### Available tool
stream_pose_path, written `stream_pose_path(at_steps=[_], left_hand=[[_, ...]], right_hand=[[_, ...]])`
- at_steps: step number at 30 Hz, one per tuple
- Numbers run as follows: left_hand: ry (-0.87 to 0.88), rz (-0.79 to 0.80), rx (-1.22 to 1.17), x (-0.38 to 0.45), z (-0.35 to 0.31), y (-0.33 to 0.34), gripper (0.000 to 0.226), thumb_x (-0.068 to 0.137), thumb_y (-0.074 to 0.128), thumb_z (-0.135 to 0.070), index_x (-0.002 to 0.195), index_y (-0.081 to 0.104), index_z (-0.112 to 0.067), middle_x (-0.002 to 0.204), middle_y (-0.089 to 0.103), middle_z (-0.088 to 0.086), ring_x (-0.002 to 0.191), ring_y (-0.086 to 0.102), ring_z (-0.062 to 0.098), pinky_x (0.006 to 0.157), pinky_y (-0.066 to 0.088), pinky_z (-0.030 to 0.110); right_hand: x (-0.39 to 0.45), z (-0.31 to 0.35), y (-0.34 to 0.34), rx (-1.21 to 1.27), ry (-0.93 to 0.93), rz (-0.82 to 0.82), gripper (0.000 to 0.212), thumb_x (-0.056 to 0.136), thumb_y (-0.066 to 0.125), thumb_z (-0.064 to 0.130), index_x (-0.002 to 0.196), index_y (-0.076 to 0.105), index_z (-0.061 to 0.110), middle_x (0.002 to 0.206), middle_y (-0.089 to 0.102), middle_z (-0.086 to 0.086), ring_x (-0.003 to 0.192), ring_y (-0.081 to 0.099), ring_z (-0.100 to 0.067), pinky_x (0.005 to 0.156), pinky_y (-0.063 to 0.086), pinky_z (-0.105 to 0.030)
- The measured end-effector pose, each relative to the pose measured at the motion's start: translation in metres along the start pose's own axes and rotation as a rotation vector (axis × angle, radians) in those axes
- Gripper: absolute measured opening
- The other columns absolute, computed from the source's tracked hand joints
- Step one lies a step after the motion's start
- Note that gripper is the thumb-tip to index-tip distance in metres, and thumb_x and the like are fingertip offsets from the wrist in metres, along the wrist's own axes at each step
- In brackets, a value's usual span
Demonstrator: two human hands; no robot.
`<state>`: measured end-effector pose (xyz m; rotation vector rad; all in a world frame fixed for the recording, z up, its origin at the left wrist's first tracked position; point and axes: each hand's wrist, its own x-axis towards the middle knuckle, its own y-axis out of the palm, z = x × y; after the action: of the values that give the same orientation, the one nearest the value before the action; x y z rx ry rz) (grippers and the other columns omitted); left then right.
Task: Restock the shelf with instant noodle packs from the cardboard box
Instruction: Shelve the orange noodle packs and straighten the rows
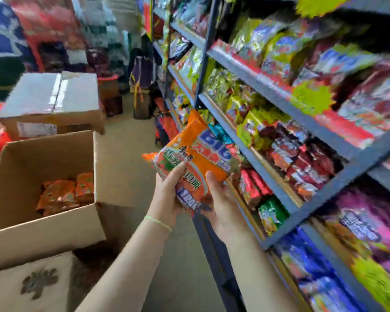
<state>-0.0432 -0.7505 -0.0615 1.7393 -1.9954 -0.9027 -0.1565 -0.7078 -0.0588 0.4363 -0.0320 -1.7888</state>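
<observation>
Head view, blurry from motion: your left hand [170,194] and right hand [221,199] both grip a small stack of orange plastic instant noodle packs [196,158], fingers curled round its lower end, left thumb pressed over the front of the printed wrapper, right thumb up along its right side. The stack looks like two packs at least; exact count you can't tell. You hold it tilted, top end angled up and away, in the aisle just in front of the grey-blue metal shelf unit [268,176] on your right, not touching any shelf board. A thin pale green band [158,222] sits on your left wrist. The shelves carry packed rows of green, red, blue and purple snack and noodle bags. On your left, the open brown cardboard box [54,230] stands with its flaps up, and more orange noodle packs [65,193] lie at its bottom. Behind it sits a taped, closed cardboard carton [52,102]; another carton top with a dark printed mark [32,287] is at lower left.
</observation>
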Motion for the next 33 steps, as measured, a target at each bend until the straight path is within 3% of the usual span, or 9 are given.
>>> stream_pose_path(at_steps=[2, 5, 8, 10, 14, 22, 27, 31, 33], left_hand=[[0.017, 0.111, 0.145, -0.034, 0.023, 0.035, 0.067, 0.082, 0.076, -0.022, 0.140, 0.044, -0.014, 0.131, 0.063, 0.016, 0.112, 0.066, 0.030, 0.084, 0.058, 0.043], [-0.034, 0.348, 0.203, -0.082, 0.044, 0.076, 0.072, 0.083, 0.063, -0.060, 0.139, 0.052, -0.016, 0.131, 0.065, 0.009, 0.112, 0.066, 0.022, 0.084, 0.057, 0.034], [-0.202, 0.397, 0.213, -0.122, 0.059, 0.110, 0.069, 0.085, 0.043, -0.075, 0.114, 0.072, -0.018, 0.107, 0.074, 0.008, 0.093, 0.067, 0.028, 0.076, 0.054, 0.037], [-0.240, 0.453, 0.349, -0.149, 0.081, 0.129, 0.058, 0.077, 0.064, -0.062, 0.116, 0.071, -0.020, 0.114, 0.071, 0.013, 0.099, 0.066, 0.033, 0.086, 0.055, 0.043], [-0.342, 0.575, 0.477, -0.214, 0.121, 0.161, 0.044, 0.071, 0.078, -0.024, 0.113, 0.069, -0.017, 0.105, 0.069, 0.016, 0.076, 0.068, 0.028, 0.066, 0.060, 0.036], [-0.281, 0.522, 0.364, -0.321, 0.177, 0.203, 0.044, 0.085, 0.065, -0.010, 0.128, 0.057, -0.004, 0.115, 0.067, 0.022, 0.087, 0.069, 0.034, 0.066, 0.061, 0.042], [-0.197, 0.515, 0.242, -0.346, 0.178, 0.215, 0.053, 0.090, 0.049, 0.000, 0.140, 0.047, -0.015, 0.131, 0.064, 0.014, 0.112, 0.065, 0.039, 0.087, 0.054, 0.061], [-0.263, 0.471, 0.206, -0.361, 0.169, 0.226, 0.047, 0.086, 0.057, -0.022, 0.133, 0.056, -0.013, 0.125, 0.067, 0.015, 0.099, 0.071, 0.032, 0.074, 0.061, 0.048], [-0.325, 0.538, 0.205, -0.374, 0.166, 0.235, 0.048, 0.086, 0.057, -0.034, 0.129, 0.058, -0.012, 0.116, 0.072, 0.013, 0.095, 0.073, 0.028, 0.068, 0.061, 0.040]], right_hand=[[-0.025, 0.010, -0.038, 0.062, -0.056, -0.108, 0.099, 0.051, 0.083, 0.072, 0.137, 0.054, 0.034, 0.127, 0.068, 0.004, 0.113, 0.067, -0.020, 0.084, 0.058, -0.040], [-0.076, 0.023, -0.112, 0.160, -0.121, -0.193, 0.106, 0.044, 0.088, 0.070, 0.136, 0.057, 0.026, 0.128, 0.068, 0.000, 0.115, 0.065, -0.022, 0.086, 0.057, -0.040], [-0.153, 0.037, -0.180, 0.204, -0.192, -0.167, 0.081, 0.063, 0.088, 0.048, 0.131, 0.061, 0.015, 0.124, 0.070, -0.008, 0.113, 0.068, -0.027, 0.092, 0.056, -0.044], [-0.205, 0.041, -0.219, 0.166, -0.190, -0.163, 0.050, 0.075, 0.077, 0.030, 0.121, 0.066, 0.016, 0.114, 0.074, -0.008, 0.100, 0.073, -0.026, 0.079, 0.061, -0.039], [-0.298, 0.037, -0.280, 0.099, -0.209, -0.222, 0.019, 0.083, 0.071, 0.018, 0.101, 0.067, 0.022, 0.087, 0.078, 0.006, 0.077, 0.075, -0.010, 0.058, 0.058, -0.022], [-0.406, 0.022, -0.360, -0.004, -0.296, -0.382, 0.063, 0.067, 0.081, 0.043, 0.125, 0.058, 0.039, 0.113, 0.073, 0.013, 0.105, 0.069, -0.010, 0.093, 0.054, -0.038], [-0.461, 0.031, -0.381, -0.311, -0.489, -0.771, 0.050, 0.079, 0.081, 0.035, 0.121, 0.055, 0.035, 0.100, 0.065, 0.024, 0.078, 0.060, 0.020, 0.067, 0.043, -0.005], [-0.491, 0.039, -0.376, -0.691, -0.593, -1.074, 0.059, 0.083, 0.076, 0.042, 0.134, 0.049, 0.026, 0.101, 0.070, 0.008, 0.095, 0.068, -0.022, 0.069, 0.044, -0.027], [-0.497, 0.047, -0.375, -0.657, -0.627, -1.094, 0.059, 0.085, 0.075, 0.042, 0.135, 0.049, 0.025, 0.105, 0.070, 0.007, 0.095, 0.069, -0.022, 0.073, 0.047, -0.029]])
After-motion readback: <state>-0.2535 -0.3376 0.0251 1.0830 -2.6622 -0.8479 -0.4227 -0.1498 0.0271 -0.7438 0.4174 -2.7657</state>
